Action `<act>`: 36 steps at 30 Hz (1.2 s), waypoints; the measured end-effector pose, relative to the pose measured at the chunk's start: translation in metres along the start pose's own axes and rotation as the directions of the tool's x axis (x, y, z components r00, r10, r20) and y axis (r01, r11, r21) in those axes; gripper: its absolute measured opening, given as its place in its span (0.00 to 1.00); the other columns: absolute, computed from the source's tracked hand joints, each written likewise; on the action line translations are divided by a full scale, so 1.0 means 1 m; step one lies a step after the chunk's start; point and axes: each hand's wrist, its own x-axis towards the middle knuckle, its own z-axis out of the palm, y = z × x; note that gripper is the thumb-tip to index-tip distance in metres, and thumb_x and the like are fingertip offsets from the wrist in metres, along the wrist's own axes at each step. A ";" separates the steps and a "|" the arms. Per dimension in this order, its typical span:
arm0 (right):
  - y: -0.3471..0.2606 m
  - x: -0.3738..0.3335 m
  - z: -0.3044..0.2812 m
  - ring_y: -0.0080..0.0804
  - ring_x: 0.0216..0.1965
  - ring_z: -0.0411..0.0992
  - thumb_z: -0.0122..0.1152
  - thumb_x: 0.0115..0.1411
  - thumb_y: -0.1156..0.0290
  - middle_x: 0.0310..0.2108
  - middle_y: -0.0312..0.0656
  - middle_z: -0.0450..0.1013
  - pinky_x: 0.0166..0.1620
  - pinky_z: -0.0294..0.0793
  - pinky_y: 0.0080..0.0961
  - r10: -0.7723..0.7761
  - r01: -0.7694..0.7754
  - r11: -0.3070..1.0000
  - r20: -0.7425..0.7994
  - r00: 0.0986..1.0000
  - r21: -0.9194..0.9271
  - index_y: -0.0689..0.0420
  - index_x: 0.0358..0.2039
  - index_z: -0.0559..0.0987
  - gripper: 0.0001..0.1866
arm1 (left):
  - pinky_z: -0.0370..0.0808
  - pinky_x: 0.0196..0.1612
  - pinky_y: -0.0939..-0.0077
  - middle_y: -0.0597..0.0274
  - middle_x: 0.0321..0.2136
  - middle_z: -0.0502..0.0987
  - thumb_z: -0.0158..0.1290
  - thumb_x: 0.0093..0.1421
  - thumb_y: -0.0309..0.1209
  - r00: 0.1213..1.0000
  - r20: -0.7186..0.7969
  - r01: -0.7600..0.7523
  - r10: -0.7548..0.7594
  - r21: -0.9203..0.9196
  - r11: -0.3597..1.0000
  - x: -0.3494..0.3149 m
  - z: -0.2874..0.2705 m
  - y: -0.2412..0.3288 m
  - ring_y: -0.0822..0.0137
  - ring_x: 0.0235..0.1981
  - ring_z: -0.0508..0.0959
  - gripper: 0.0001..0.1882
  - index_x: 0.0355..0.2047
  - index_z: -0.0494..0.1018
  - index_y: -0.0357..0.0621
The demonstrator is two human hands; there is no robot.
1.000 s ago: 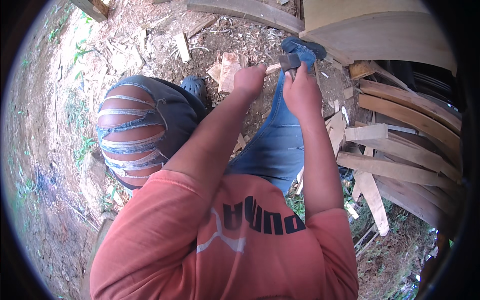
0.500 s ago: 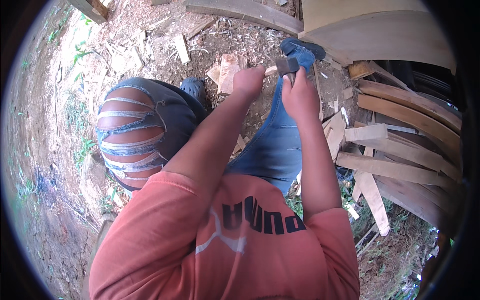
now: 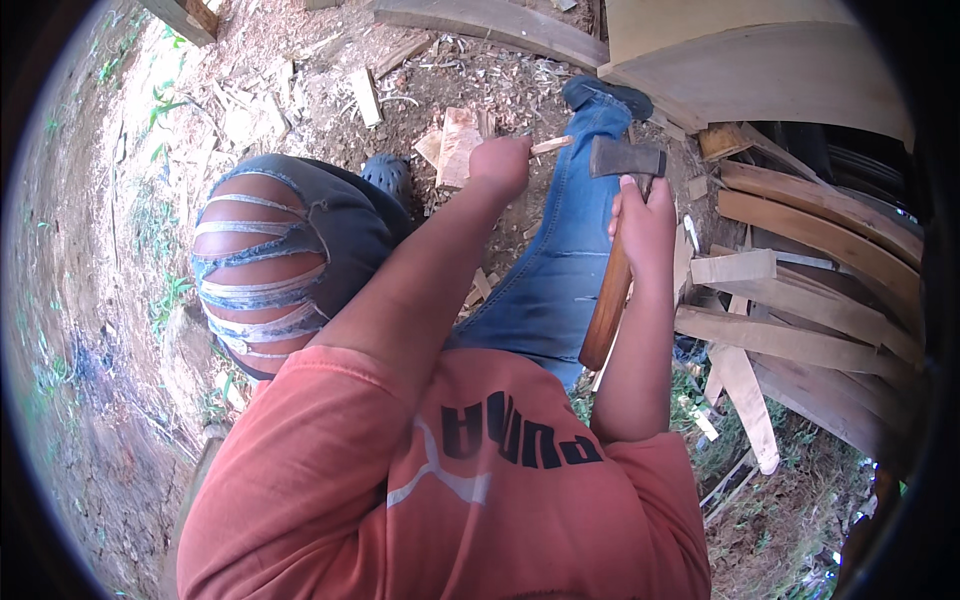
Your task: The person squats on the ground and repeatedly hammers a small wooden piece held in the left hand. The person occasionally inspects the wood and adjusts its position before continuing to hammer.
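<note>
My left hand [image 3: 500,165] is closed round a short, thin wooden stick [image 3: 551,146], whose pale end points right over my outstretched leg. In my right hand [image 3: 646,228] is a hatchet [image 3: 606,312], gripped high on its brown wooden handle, just under the head. The dark metal hatchet head [image 3: 628,158] sits above my fist, its blade side turned left toward the stick but apart from it. The handle slants down along my forearm over the blue jeans [image 3: 545,275]. Just left of my left hand, a wooden block [image 3: 457,150] rests on the ground.
Several curved boards [image 3: 820,215] are stacked at the right, beneath a large pale wooden panel [image 3: 760,80]. A long beam [image 3: 490,25] lies across the far side. Wood chips and offcuts [image 3: 366,97] litter the dirt. A grey clog [image 3: 386,178] shows beyond my bent knee.
My right hand has drawn the hatchet back to the right, away from the stick, and its full handle now shows. My left hand with the stick has barely moved.
</note>
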 end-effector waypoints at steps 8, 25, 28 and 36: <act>0.059 -0.024 -0.052 0.24 0.17 0.69 0.57 0.74 0.67 0.24 0.36 0.71 0.20 0.69 0.26 0.107 -0.103 0.992 -0.059 0.992 0.067 0.59 0.48 0.71 0.10 | 0.82 0.50 0.49 0.50 0.43 0.86 0.51 0.70 0.34 0.996 0.055 0.071 -0.069 -0.041 0.997 0.002 -0.001 -0.001 0.47 0.47 0.86 0.13 0.52 0.80 0.51; 0.343 -0.064 -0.064 0.35 0.30 0.84 0.61 0.64 0.67 0.33 0.52 0.83 0.34 0.83 0.36 0.491 -0.439 0.855 -0.158 0.857 0.275 0.64 0.63 0.75 0.28 | 0.80 0.53 0.45 0.42 0.45 0.86 0.62 0.65 0.46 0.997 -0.026 -0.059 0.070 0.289 0.956 -0.004 0.012 -0.054 0.40 0.49 0.85 0.25 0.53 0.79 0.40; 0.378 -0.075 -0.021 0.44 0.36 0.86 0.63 0.65 0.64 0.39 0.56 0.84 0.42 0.85 0.41 0.480 -0.447 0.865 -0.116 0.869 0.228 0.61 0.61 0.78 0.25 | 0.80 0.51 0.47 0.41 0.43 0.86 0.64 0.65 0.43 0.989 -0.024 -0.140 0.148 0.199 0.970 -0.017 0.004 -0.039 0.40 0.48 0.85 0.22 0.49 0.82 0.37; 0.401 -0.096 -0.023 0.53 0.53 0.81 0.59 0.67 0.59 0.52 0.54 0.81 0.57 0.81 0.47 0.393 -0.404 0.871 -0.096 0.914 -0.279 0.56 0.53 0.83 0.20 | 0.79 0.47 0.54 0.42 0.39 0.87 0.64 0.66 0.40 0.993 0.007 -0.120 0.120 0.096 0.988 -0.041 -0.001 -0.008 0.46 0.43 0.87 0.18 0.44 0.84 0.33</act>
